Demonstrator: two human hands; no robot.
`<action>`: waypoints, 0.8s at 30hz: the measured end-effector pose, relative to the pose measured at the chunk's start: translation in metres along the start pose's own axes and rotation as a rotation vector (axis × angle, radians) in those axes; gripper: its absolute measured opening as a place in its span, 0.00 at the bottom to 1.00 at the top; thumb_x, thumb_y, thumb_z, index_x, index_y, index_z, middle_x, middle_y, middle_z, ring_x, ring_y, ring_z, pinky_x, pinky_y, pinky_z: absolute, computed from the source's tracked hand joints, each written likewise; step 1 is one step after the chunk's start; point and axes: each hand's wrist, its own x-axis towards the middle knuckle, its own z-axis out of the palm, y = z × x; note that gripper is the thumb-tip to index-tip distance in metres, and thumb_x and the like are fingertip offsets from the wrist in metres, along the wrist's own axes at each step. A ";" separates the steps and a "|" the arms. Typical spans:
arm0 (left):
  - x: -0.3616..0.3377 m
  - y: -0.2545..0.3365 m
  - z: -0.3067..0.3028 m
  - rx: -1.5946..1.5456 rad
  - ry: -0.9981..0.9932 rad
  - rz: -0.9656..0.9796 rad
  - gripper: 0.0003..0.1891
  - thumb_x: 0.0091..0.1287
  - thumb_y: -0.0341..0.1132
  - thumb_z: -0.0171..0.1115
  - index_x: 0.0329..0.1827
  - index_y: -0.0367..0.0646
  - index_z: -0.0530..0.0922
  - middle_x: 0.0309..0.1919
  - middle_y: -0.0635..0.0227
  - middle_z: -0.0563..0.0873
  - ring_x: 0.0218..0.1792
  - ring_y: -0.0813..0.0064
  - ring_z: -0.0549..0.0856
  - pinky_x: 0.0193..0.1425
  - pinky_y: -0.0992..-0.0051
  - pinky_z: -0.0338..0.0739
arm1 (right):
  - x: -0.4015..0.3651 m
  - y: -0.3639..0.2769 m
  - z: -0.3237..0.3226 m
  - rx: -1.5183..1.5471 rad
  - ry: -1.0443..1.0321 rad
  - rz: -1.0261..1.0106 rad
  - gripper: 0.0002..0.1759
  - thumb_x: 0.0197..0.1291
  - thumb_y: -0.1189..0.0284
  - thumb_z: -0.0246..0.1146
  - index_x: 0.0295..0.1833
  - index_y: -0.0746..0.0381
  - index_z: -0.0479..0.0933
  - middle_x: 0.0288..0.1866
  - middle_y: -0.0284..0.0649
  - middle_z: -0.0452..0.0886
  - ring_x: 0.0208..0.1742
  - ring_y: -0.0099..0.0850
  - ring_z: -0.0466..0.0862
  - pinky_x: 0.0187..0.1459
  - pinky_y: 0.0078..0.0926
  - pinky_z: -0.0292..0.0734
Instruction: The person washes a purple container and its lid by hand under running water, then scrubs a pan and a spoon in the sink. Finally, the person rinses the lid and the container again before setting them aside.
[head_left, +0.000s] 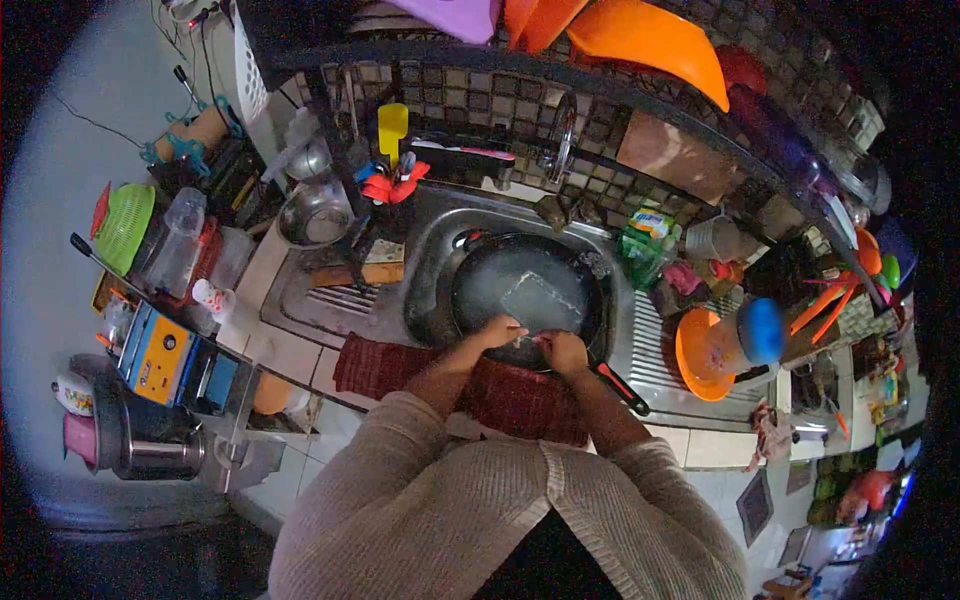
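Ribbed beige knit covers two arms. Both bare hands, left hand and right hand, curl their fingers above one round, dark pan inside the smooth steel sink; whether they grip something small, I cannot tell. One textured maroon cloth lies nearby.

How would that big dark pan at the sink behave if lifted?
The pan is probably stiff, judging by its even round shape. Being broad, it may feel heavy, and could tip if lifted only by its jutting handle.
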 end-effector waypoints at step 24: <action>-0.008 0.004 -0.012 -0.310 -0.116 0.138 0.14 0.66 0.40 0.54 0.44 0.37 0.77 0.26 0.70 0.77 0.21 0.80 0.77 0.26 0.78 0.74 | 0.000 -0.005 -0.010 -0.068 -0.102 0.075 0.14 0.57 0.58 0.54 0.41 0.52 0.80 0.36 0.45 0.81 0.37 0.45 0.80 0.39 0.42 0.74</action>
